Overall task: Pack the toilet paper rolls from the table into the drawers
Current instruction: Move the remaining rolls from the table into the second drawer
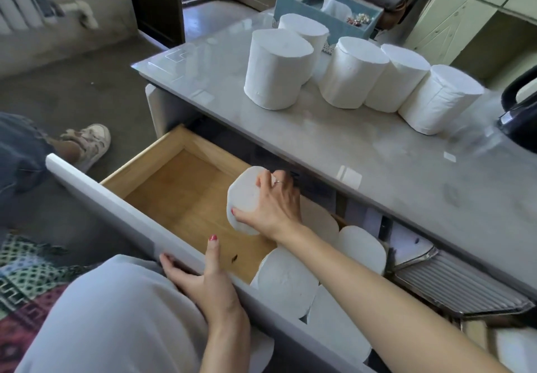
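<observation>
My right hand [271, 202] grips one toilet paper roll [244, 199] from above over the open drawer [180, 198], fingers closed around its end, while my left hand [203, 279] is closed over the drawer's front edge. I judge the roll light and soft, easily dented, so I hold its sides gently. Five more rolls [353, 71] stand on the table [377, 154] behind the drawer.

The right hand [273, 207] is holding a toilet paper roll [244, 198] in its grip over the open drawer [186, 198]. Beside that roll, more rolls [286, 282] are sitting inside the drawer. The left hand [203, 279] is gripping the drawer's front panel [116, 215]. Above the drawer, five rolls [277, 70] are standing on the table [363, 151].
</observation>
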